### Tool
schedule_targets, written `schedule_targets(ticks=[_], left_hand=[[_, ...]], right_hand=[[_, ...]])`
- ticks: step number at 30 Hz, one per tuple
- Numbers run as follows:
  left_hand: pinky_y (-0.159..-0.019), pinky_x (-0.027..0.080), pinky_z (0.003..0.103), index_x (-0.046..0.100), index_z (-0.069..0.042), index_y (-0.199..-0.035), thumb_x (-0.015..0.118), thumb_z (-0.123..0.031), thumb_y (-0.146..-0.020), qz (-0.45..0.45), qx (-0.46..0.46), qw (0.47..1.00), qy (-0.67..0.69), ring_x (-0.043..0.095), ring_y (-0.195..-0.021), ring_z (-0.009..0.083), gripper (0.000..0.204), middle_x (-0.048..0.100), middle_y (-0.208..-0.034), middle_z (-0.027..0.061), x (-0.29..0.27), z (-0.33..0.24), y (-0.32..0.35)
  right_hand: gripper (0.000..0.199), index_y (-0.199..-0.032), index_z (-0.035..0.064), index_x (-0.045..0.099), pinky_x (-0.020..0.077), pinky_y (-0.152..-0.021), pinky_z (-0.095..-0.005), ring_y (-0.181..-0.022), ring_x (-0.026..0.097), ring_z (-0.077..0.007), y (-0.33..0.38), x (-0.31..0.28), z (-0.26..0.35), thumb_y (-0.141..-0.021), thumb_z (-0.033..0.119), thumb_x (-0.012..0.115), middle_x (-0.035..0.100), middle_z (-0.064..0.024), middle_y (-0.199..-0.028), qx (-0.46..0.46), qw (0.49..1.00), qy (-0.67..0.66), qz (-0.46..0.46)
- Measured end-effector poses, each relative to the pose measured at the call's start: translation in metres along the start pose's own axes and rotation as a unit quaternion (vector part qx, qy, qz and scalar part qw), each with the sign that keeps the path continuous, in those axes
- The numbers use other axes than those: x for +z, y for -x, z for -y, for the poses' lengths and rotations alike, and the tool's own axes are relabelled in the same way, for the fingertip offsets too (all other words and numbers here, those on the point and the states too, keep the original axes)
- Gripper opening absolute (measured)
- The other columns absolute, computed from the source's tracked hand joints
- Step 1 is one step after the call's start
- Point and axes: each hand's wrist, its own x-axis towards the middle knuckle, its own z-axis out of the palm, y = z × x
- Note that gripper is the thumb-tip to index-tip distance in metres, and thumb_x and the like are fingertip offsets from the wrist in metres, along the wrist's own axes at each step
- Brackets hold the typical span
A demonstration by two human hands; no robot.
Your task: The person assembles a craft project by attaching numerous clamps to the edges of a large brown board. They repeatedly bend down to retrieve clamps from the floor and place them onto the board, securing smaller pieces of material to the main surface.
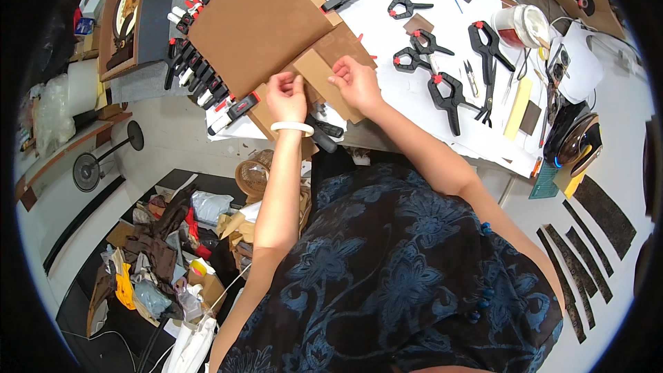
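Note:
A large brown panel lies on the table, with several black spring clamps gripping its left edge and more at its upper right. Over its lower right corner sits a flat tan strip, set at a slant. My right hand pinches the strip's right edge between thumb and fingers. Close to the strip's left side is my left hand, a white bracelet at its wrist; its fingers are curled together, and what they hold is hidden. Under my hands, a black clamp sticks out at the table's front edge.
Loose spring clamps lie on white paper to the right, near a white tub and a yellow strip. A framed clock stands at the far left. Below the table's left end is a heap of scraps.

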Motion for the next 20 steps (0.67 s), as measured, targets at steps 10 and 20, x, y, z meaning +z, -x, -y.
schedule_targets(ticks=[10, 20], left_hand=[[-0.126, 0.024, 0.047, 0.052, -0.004, -0.141, 0.058, 0.004, -0.074, 0.056, 0.286, 0.943, -0.163, 0.031, -0.151, 0.0374, 0.068, 0.041, -0.158, 0.0182, -0.093, 0.009, -0.067], [-0.127, 0.016, 0.052, 0.044, -0.009, -0.150, 0.085, -0.031, -0.078, 0.088, 0.295, 0.930, -0.199, 0.022, -0.155, 0.0369, 0.085, 0.028, -0.166, 0.0177, -0.081, 0.020, -0.060]], right_hand=[[0.023, -0.093, 0.0041, 0.064, 0.0551, -0.074, -0.0429, -0.079, 0.072, -0.0328, 0.000, 0.049, 0.000, -0.083, 0.018, 0.079, 0.073, -0.0138, -0.081, -0.008, 0.998, 0.061, 0.024], [0.024, -0.095, 0.0042, 0.065, 0.0542, -0.070, -0.0386, -0.074, 0.071, -0.0279, -0.001, 0.060, 0.005, -0.082, 0.016, 0.081, 0.072, -0.0126, -0.078, 0.003, 0.998, 0.037, 0.048]])
